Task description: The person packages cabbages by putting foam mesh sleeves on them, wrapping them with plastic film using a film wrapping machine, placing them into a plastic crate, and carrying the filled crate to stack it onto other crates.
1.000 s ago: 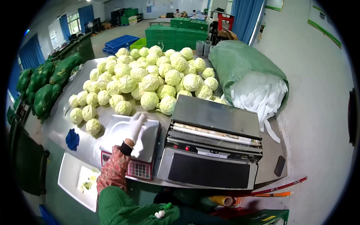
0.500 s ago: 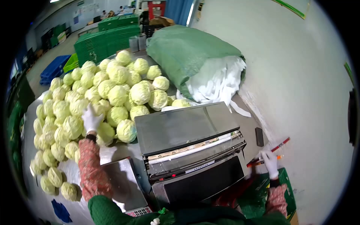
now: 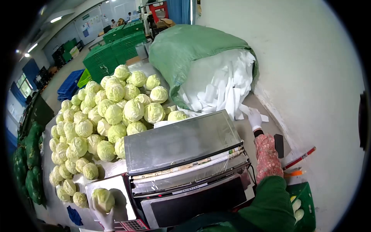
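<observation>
My left hand, in a white glove, is closed round a pale green cabbage. That cabbage is over the metal plate of a weighing scale at the lower left, with the keypad along its near edge. Beyond the wrapping machine, my gloved right hand reaches onto loose white strips that spill from a big green bag. White glove and white strips blend together, so I cannot make out whether those fingers grip one.
A heap of cabbages covers the table's left side. Beside my right forearm lie a dark flat object and a red marker. A green crate stands at the lower right; stacked green crates stand behind. The wall bounds the right.
My left hand has come from the heap to the scale, now with a cabbage. My right hand has left the markers and moved forward to the white strips. The view has shifted.
</observation>
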A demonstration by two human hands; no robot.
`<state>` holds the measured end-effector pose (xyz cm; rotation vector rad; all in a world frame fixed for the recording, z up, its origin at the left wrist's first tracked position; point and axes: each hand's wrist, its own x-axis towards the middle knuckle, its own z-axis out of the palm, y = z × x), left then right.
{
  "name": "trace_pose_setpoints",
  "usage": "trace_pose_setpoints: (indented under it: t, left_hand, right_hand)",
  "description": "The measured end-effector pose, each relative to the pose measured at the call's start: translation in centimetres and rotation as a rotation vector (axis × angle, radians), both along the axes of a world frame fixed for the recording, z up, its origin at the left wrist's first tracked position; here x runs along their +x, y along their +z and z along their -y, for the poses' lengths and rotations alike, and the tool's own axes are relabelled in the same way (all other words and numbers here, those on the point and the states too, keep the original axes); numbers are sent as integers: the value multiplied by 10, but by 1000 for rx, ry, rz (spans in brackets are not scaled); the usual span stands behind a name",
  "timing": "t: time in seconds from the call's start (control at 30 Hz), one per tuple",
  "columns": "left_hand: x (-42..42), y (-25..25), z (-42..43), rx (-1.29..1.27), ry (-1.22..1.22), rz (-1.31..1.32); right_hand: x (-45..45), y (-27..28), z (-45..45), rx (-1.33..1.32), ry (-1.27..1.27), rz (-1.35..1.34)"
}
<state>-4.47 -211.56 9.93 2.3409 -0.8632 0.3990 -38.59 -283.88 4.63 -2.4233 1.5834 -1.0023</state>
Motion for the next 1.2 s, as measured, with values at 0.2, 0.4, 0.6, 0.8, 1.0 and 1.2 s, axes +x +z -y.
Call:
trace_pose_setpoints:
  t: [0.2,0.4,0.6,0.8,1.0,1.2]
  left_hand:
    - [-7,6,-20,-407,100,-454]
    - [-9,14,-1,-206,98,-318]
    - [-9,27,-9,248,108,-24]
    - [-39,68,40,297,194,358]
    - [-157,103,128,-381,-827,-264]
    - [-157,102,102,-696,-563,-571]
  right_hand:
    - [34,7,11,302,18,-372]
    - [-23,-12,27,67,166,-709]
    - [-40,177,-124,456,691,672]
    - [-1,238,-308,339,1214,481]
    - [88,162,-437,697,1437,683]
    - [119,156,-455,603,1392,564]
